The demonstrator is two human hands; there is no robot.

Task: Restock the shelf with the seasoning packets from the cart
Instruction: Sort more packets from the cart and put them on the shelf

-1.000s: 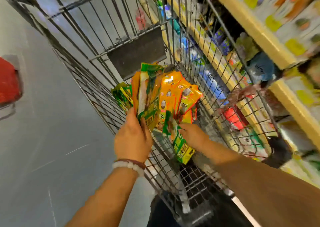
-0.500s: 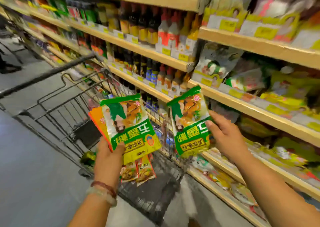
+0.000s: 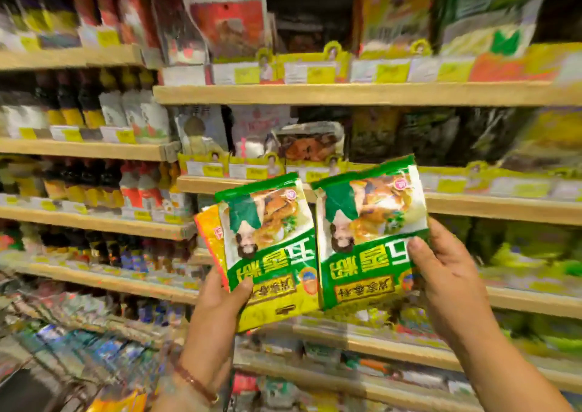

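My left hand (image 3: 220, 301) grips a stack of seasoning packets by the lower edge: a green and yellow packet (image 3: 267, 248) in front, an orange packet (image 3: 209, 232) behind it. My right hand (image 3: 447, 273) holds a single matching green packet (image 3: 368, 232) by its right side, thumb on the front. Both packets are upside down and side by side, raised in front of the wooden shelves (image 3: 346, 94). The cart shows only as a blurred corner at the bottom left (image 3: 37, 383).
Shelf boards run across the whole view with yellow price tags (image 3: 318, 74). Dark sauce bottles (image 3: 72, 109) fill the left bays; packets and pouches (image 3: 311, 144) fill the middle and right. Green pouches (image 3: 519, 254) sit on the lower right shelf. The picture is motion-blurred.
The view swung from the cart up to the shelves. Both hands rose with their packets, and the right hand's single green packet now sits next to the left hand's stack.
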